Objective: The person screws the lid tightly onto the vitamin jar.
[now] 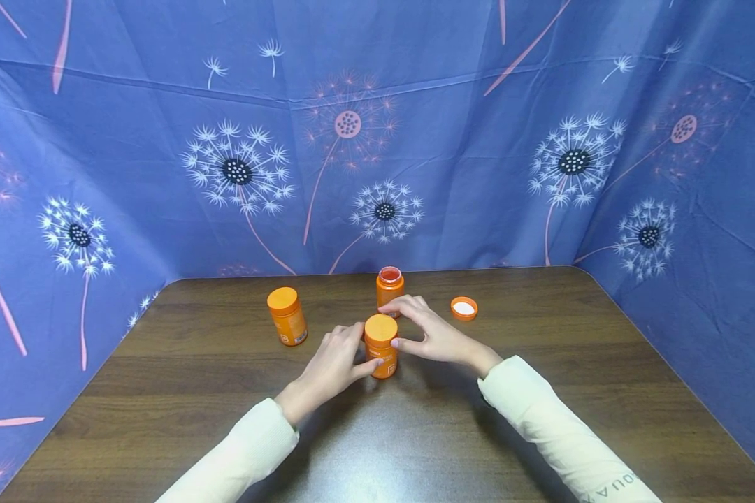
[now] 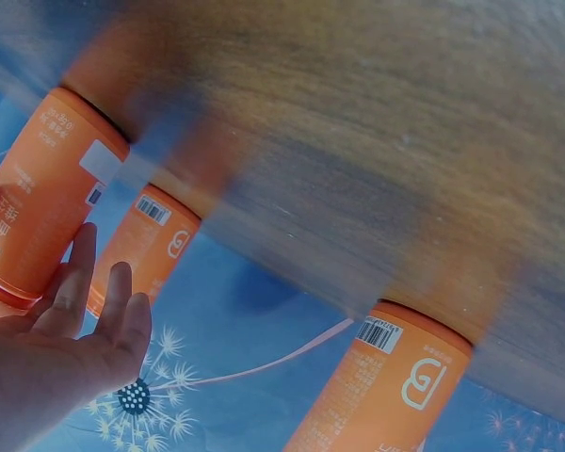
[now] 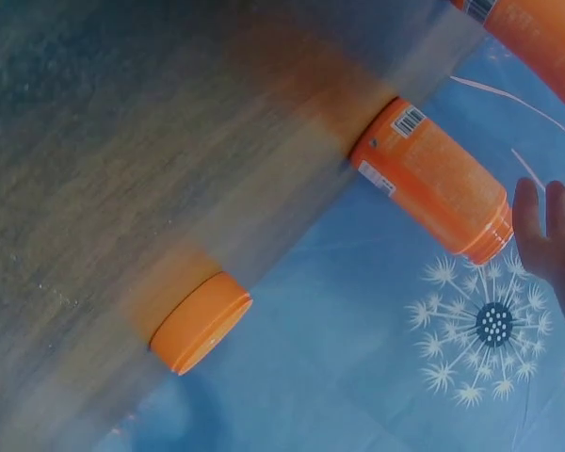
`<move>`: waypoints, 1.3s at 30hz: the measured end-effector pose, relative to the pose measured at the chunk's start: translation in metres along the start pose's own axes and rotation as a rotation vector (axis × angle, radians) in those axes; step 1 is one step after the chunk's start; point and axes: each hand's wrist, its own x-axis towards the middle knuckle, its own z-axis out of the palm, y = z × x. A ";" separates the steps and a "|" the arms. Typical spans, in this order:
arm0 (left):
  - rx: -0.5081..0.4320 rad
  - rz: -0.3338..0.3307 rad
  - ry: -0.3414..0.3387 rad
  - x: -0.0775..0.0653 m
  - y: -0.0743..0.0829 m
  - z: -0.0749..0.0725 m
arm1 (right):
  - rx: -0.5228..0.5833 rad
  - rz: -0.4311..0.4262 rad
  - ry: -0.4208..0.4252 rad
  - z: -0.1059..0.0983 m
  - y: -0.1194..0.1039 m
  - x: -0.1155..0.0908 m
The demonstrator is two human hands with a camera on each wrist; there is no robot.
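Note:
A capped orange bottle [image 1: 381, 353] stands upright near the middle of the table. My left hand [image 1: 330, 363] holds it from the left, thumb across its front and fingers along its far side. From the right, my right hand [image 1: 437, 337] reaches round the cap [image 1: 381, 328], its thumb at the bottle's side just below and its index finger behind. In the right wrist view the fingers [image 3: 557, 212] look straight and spread. Just behind stands an uncapped orange bottle [image 1: 390, 290], its mouth showing; the right hand overlaps its base in the head view.
Another capped orange bottle [image 1: 287, 318] stands to the left on the wooden table [image 1: 182, 391]. A loose orange cap [image 1: 463, 308] lies white inside up at the back right. Blue dandelion-print cloth [image 1: 472, 209] hangs behind and at both sides.

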 end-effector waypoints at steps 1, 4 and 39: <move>-0.003 0.004 0.005 0.000 0.000 0.000 | -0.001 -0.001 -0.007 0.000 0.000 0.000; -0.006 0.009 0.010 -0.001 -0.001 0.001 | 0.001 0.005 -0.024 -0.002 -0.002 0.000; -0.003 0.007 0.015 0.000 -0.002 0.001 | -0.085 0.093 0.150 0.015 0.000 0.003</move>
